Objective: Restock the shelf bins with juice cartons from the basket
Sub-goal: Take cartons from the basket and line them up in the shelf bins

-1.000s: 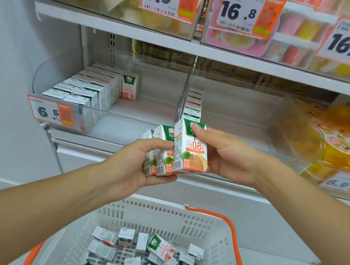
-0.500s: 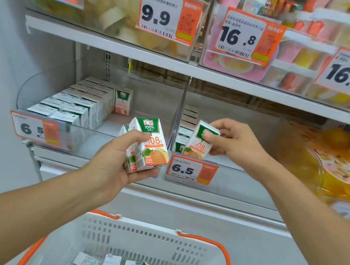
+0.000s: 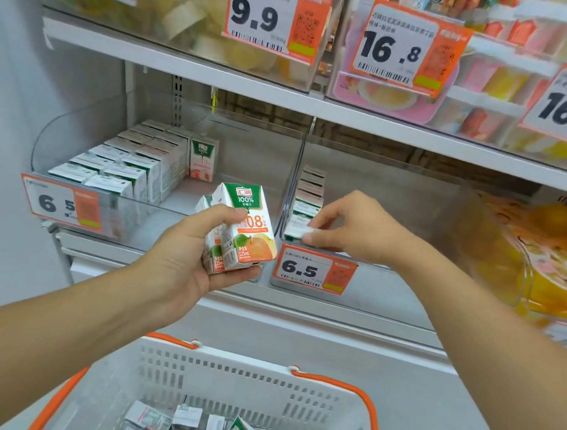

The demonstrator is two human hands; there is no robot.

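Clear plastic bin (image 3: 372,192): right hand (image 3: 355,227) pinches a carton (image 3: 296,227) at its near-left row; seat it upright, flush. Left hand (image 3: 189,255) grips spare cartons (image 3: 242,230) above the basket (image 3: 245,388).

The right hand (image 3: 355,227) went from beside the left hand (image 3: 192,256), where it had pulled one juice carton (image 3: 297,226) off the bunch, into the right-hand bin (image 3: 406,213), and set it down at the front of the row. The bunch of cartons (image 3: 238,229) under the left thumb shrank by one.
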